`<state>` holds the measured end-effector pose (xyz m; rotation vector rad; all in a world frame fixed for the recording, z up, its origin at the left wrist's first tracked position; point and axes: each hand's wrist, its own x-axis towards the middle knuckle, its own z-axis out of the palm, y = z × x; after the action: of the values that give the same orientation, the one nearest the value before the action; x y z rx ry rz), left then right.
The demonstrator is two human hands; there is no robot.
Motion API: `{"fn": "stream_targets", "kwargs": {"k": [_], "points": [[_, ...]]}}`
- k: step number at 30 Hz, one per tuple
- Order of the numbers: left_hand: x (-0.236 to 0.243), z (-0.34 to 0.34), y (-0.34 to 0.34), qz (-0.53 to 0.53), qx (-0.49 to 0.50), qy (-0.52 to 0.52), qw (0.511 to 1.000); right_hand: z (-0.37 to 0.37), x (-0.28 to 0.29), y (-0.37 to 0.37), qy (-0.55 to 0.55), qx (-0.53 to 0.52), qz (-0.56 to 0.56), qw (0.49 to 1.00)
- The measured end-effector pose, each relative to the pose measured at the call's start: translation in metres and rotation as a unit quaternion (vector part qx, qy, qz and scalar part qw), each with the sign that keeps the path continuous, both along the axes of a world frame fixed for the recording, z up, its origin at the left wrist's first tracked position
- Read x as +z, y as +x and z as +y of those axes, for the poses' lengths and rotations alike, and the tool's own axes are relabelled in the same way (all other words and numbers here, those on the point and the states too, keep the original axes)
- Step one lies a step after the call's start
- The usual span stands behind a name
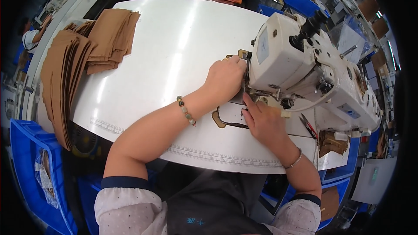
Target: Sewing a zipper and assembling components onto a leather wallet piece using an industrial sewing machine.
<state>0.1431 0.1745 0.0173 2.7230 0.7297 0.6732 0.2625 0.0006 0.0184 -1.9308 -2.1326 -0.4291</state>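
Note:
A white industrial sewing machine stands at the right of a white table. My left hand is closed over the dark metal plate beside the machine head, its fingers bent down; whatever they grip is hidden. Just nearer to me, my right hand rests at the white machine bed, below the needle area. Its index finger and thumb are stretched out and apart, with nothing visible between them. Red-and-black thread snips lie to the right of this hand.
Stacks of brown cut pieces lie at the table's left, one stack hanging over the edge. A small brown pile sits at the right. A printed ruler strip runs along the front edge. Blue bins flank the table.

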Motion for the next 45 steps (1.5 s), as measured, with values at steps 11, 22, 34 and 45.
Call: {"fn": "stream_targets", "kwargs": {"k": [11,22,34,45], "points": [[0.003,0.007,-0.013,-0.073,0.005,0.002,0.997,-0.001,0.008,0.003,0.021,0.143,0.085,0.986],[0.061,0.152,-0.214,0.090,0.398,0.161,0.899,-0.001,0.006,0.003,0.035,0.120,0.142,0.982],[0.070,0.174,-0.246,0.189,0.422,0.152,0.874,0.000,0.008,0.002,0.044,0.128,0.171,0.976],[0.103,0.122,-0.219,-0.306,0.146,-0.506,0.793,0.001,0.003,0.005,0.049,0.133,0.159,0.977]]}}
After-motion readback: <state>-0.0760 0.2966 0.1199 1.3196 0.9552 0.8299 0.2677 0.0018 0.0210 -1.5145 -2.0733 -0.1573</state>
